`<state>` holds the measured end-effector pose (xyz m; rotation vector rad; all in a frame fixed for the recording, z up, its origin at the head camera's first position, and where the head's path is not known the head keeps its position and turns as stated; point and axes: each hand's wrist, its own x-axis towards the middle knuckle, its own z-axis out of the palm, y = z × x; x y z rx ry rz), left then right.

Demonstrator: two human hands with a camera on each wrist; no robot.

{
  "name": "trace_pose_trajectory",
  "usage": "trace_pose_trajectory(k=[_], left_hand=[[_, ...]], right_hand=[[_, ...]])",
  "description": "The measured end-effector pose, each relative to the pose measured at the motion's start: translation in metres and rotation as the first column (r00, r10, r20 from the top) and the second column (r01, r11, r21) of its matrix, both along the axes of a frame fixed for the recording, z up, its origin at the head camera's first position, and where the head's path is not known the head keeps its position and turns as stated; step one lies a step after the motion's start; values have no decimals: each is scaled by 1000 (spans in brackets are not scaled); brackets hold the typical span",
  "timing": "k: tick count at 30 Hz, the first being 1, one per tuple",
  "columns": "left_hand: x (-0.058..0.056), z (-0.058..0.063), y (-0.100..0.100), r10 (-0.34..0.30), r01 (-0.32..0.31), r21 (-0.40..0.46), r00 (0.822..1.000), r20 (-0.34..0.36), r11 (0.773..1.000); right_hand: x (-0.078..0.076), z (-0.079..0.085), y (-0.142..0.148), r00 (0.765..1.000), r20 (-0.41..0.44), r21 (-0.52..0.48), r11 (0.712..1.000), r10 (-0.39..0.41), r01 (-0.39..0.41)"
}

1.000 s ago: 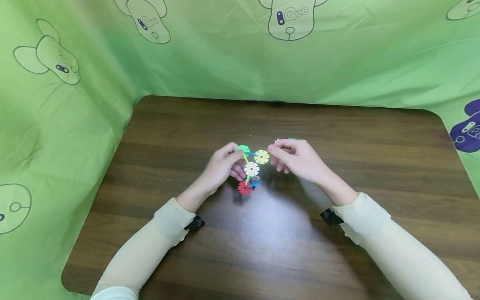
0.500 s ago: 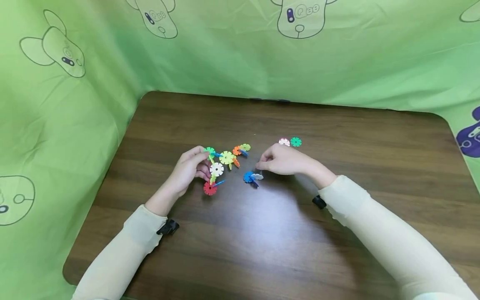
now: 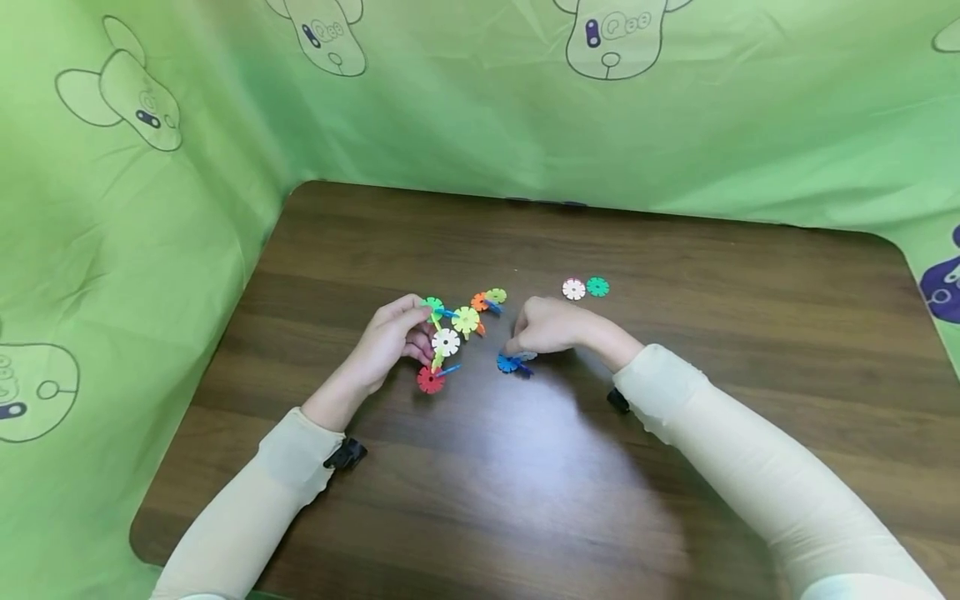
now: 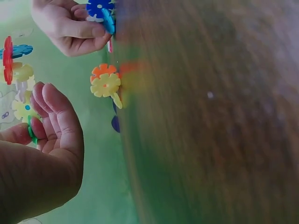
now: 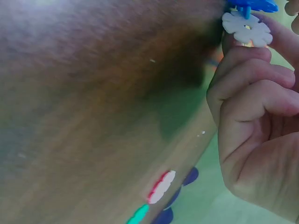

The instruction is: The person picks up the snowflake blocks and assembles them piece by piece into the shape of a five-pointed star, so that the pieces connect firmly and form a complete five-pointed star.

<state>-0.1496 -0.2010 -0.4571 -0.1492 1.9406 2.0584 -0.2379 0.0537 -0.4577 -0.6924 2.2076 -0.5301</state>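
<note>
My left hand [image 3: 384, 342] pinches the green disc [image 4: 32, 130] of a chain of interlocking snowflake discs. A white disc [image 3: 446, 342], a yellow disc [image 3: 466, 320] and a red disc [image 3: 431, 380] are joined in it, with blue discs edge-on. Low over the table, my right hand [image 3: 547, 325] pinches a small cluster of snowflake discs. That cluster has blue discs [image 4: 99, 6] and a greyish white disc [image 5: 246, 29]; fingers hide part of it. Between the hands lies an orange disc [image 3: 480, 302] joined to a yellow-green one [image 3: 496, 295] and a blue one.
A pink-and-white disc [image 3: 573, 289] and a green disc [image 3: 597, 287] lie beyond my right hand on the brown wooden table [image 3: 525, 517]. Green printed cloth [image 3: 465, 117] hangs behind the table and along its left side.
My hands have moved apart, the left going leftward with its chain. My right hand has come down to the blue and white cluster on the table and now pinches it.
</note>
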Motion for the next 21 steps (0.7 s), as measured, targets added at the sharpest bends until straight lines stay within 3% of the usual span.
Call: trace_pose_trajectory(k=[4,7,9,12,15,18,21], left_hand=[[-1,1,5,-7,7,3,1000,9,1000],[-2,3,12,-16,16,12,1000,13,1000],[-3,5,17,-24,24,15,1000,10,1000],[-5,7,25,-39,39,22,999,8,999],[-7,8,35,-60,59,28,998,6,998],[-8,7,44,-85,86,37,996,-3,996],[-9,6,55,-109,110,48,994,-14,993]], right_hand=[[1,-6,9,998,51,-104,993,-46,51],[3,-6,20,986,109,-196,970,-126,146],[6,-2,29,971,141,-254,941,-194,225],[12,4,43,937,159,-341,874,-310,347],[21,11,55,885,177,-443,768,-431,463],[31,16,63,807,231,-544,615,-544,570],[40,19,67,732,313,-609,464,-605,644]])
